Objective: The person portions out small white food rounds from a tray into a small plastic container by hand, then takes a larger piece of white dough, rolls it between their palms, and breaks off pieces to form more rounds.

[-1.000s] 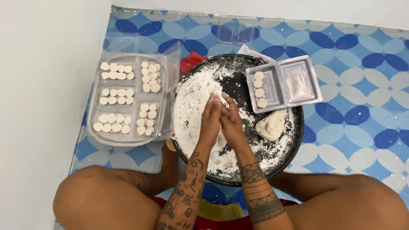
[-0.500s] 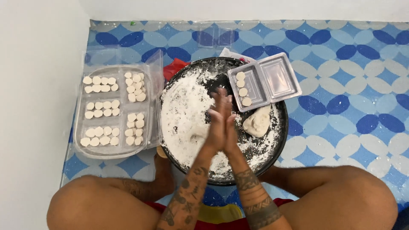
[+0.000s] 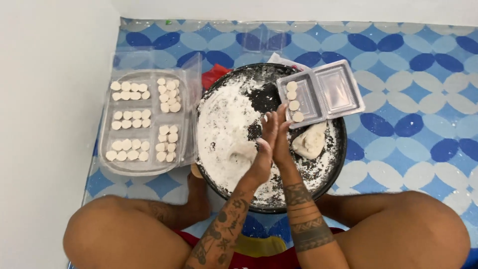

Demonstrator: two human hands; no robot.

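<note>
The person sits cross-legged on a blue-and-white patterned mat [image 3: 408, 74], both palms pressed flat together over a big round dark pan [image 3: 338, 164]. Left hand [image 3: 264, 147] and right hand [image 3: 283, 142] meet palm to palm, fingers straight and pointing away from the body; whatever sits between them is hidden, so can't tell if they grip anything. Both hands are dusted white w/ flour.

The pan's left half carries a thick layer of white flour [image 3: 224, 129]; the rest is dark w/ scattered white specks. A pale, soft, irregular dough lump [image 3: 309, 141] lies in the pan's right part, just beside the right hand, not touching it.

Resting on the pan's upper right rim is a small clear plastic clamshell box [image 3: 328, 92], lid open to the right. Its left compartment holds four small round white dough pieces [image 3: 294, 102] in a column; the lid side has nothing in it.

Left of the pan, on the mat, is a large clear plastic tray [image 3: 107, 159] w/ several small clear boxes, each filled w/ rows of the same round white pieces [image 3: 130, 119]. A red item [image 3: 214, 74] shows between tray and pan, mostly hidden.
</note>
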